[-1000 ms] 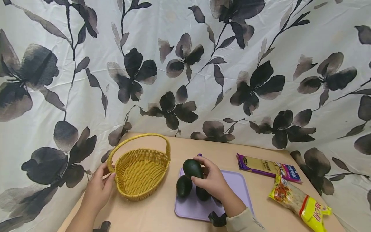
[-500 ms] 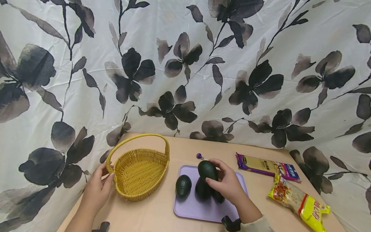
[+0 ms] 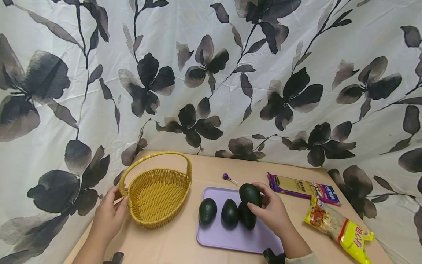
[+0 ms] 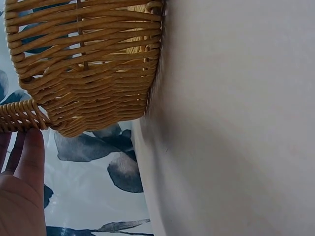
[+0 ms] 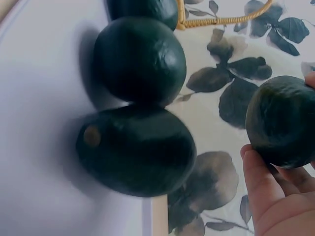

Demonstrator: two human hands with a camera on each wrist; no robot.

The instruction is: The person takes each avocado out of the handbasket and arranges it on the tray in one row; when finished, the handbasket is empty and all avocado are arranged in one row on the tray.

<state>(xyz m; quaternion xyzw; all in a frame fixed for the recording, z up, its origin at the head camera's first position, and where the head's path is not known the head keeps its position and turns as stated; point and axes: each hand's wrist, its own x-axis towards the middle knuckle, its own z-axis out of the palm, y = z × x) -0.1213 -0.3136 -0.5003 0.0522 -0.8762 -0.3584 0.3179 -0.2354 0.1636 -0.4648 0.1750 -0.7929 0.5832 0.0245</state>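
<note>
My left hand point(image 3: 110, 214) grips the yellow wicker basket point(image 3: 158, 198) at the left foot of its arched handle point(image 3: 155, 155). In the left wrist view its fingers touch the handle beside the woven wall point(image 4: 98, 88). On the lilac tray point(image 3: 217, 238) a left avocado point(image 3: 207, 211), a middle avocado point(image 3: 229, 213) and a right avocado point(image 3: 248, 220) lie in a row. Above the right one my right hand point(image 3: 271, 212) holds another dark green avocado point(image 3: 250, 195) between thumb and fingers. The right wrist view shows this held avocado point(image 5: 283, 120) apart from those on the tray.
Behind the tray lies a purple lollipop point(image 3: 225, 176). To the right are a purple and gold packet point(image 3: 303, 189) and a yellow bag point(image 3: 339, 229). A floral cloth point(image 3: 211, 91) hangs along the table's back edge.
My right hand has moved right across the tray with the avocado, uncovering the lollipop and the avocados beneath. The left hand stays at the basket handle.
</note>
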